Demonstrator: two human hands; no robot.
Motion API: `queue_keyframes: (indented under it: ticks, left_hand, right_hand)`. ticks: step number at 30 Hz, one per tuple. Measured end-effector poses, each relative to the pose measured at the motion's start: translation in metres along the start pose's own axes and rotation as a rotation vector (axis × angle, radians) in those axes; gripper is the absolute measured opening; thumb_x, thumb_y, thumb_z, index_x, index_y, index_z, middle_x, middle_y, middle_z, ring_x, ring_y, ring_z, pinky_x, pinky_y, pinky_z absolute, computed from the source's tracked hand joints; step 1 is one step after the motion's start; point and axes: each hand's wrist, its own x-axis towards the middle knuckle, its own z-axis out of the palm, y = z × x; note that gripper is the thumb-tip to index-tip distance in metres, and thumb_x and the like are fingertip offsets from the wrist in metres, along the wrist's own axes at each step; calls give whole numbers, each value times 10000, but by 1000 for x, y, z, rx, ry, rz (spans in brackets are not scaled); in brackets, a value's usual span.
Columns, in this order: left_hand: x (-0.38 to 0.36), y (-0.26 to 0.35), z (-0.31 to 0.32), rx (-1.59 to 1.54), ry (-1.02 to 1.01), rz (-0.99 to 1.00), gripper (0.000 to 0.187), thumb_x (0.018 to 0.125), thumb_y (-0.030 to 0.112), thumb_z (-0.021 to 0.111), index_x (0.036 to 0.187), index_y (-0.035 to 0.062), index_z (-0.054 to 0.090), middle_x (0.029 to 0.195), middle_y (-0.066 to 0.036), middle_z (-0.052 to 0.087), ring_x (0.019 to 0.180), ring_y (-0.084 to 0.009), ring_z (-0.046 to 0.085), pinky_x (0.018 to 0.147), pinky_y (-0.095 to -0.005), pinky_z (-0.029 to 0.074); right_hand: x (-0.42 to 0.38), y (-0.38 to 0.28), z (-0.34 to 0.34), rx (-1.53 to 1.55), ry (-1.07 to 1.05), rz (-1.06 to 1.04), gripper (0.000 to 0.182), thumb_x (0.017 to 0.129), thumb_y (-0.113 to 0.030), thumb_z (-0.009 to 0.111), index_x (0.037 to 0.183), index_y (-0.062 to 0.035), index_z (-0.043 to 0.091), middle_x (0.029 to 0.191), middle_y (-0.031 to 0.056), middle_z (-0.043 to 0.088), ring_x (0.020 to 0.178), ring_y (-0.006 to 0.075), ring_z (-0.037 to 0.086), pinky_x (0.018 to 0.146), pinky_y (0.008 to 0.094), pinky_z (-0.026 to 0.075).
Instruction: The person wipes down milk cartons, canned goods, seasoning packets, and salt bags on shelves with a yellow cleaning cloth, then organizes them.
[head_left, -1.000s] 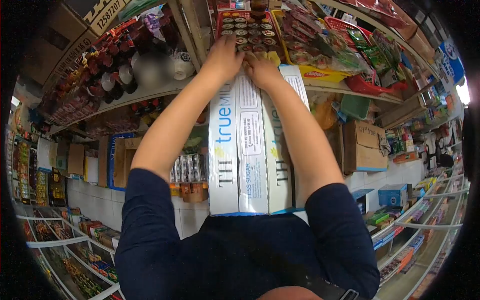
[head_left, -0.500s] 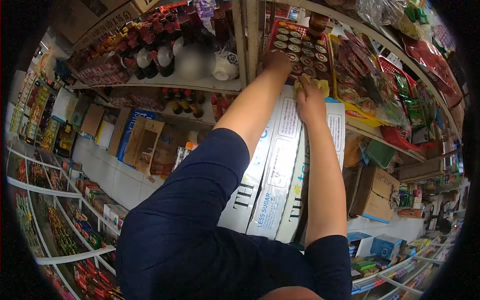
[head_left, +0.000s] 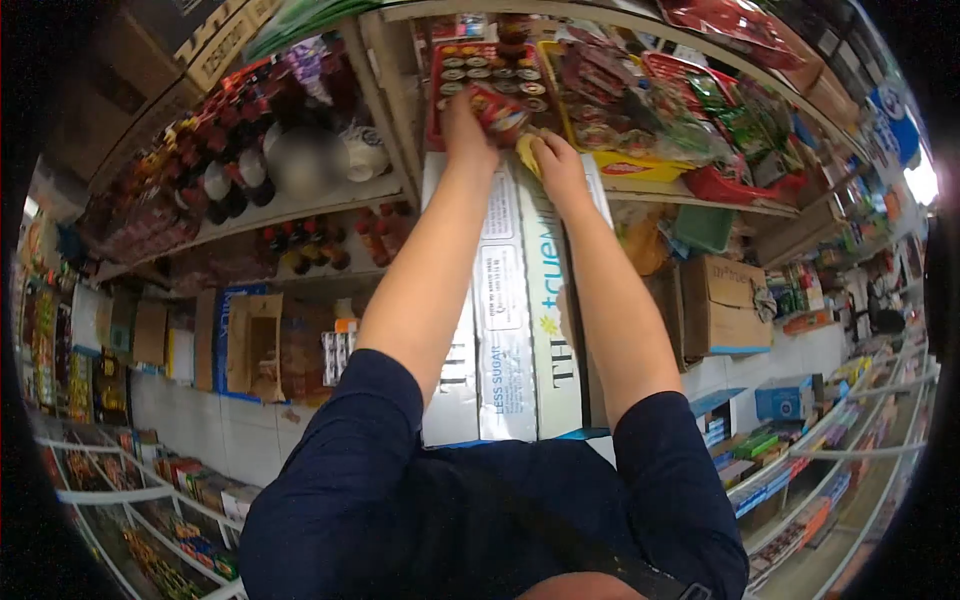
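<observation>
My left hand (head_left: 468, 128) holds a red jar or can (head_left: 499, 112) with a patterned label, tilted over the front of a red basket (head_left: 437, 120). Close by on the right, my right hand (head_left: 558, 162) has its fingers closed on a yellow cloth (head_left: 528, 153). Rows of small jars with round lids (head_left: 479, 73) stand in the basket. Beneath both forearms lie white milk cartons (head_left: 502, 330) side by side, their tops facing me.
Right of the basket, a yellow tray (head_left: 640, 168) holds packets, and a red basket (head_left: 745, 190) holds green packets. Bottles (head_left: 235, 185) line the left shelf. An open cardboard box (head_left: 262, 345) and a closed one (head_left: 722, 300) stand lower down.
My left hand has lifted the red item out of the basket area. My right hand holds the yellow cloth up beside it. The view has turned, so the shelf appears shifted left.
</observation>
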Motion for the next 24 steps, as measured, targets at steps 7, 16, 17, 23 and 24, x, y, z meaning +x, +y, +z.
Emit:
queue_keyframes:
  ticks: [7,16,17,23,24]
  left_hand:
    - [-15,-42,-8,656,-112,167,319,846,229,506,1092,29,470,988,-97,538,938,-188,517,842,-293,407]
    - [-44,-44,11,1029,-489,335,342,826,264,628,1048,29,517,986,-52,542,848,-131,499,776,-261,409]
    - [-47,-44,13,1019,-553,322,345,825,264,630,1048,27,516,983,-53,541,850,-132,497,781,-259,405]
    - [-43,-42,5,1068,-358,484,368,852,268,588,1083,1,484,1032,-107,520,937,-185,489,845,-287,387]
    - [-37,-42,1,1028,-305,485,375,860,267,575,1096,-5,469,1048,-117,513,946,-195,488,854,-297,388]
  right_hand:
    - [1,10,19,340,261,-203,379,802,-181,545,1120,18,491,1058,171,553,1007,276,523,876,351,402]
    - [5,8,-5,564,424,-21,268,901,-230,422,1072,-32,479,964,102,552,922,199,521,833,299,403]
    - [3,7,-10,829,311,160,248,904,-235,417,1040,-41,492,931,87,553,876,183,520,799,294,413]
    - [17,-1,-9,455,264,245,299,876,-309,462,953,-35,553,898,99,572,813,190,554,719,329,443]
    - [17,-15,-12,301,282,255,314,870,-314,472,972,-27,551,914,106,578,824,195,558,724,334,443]
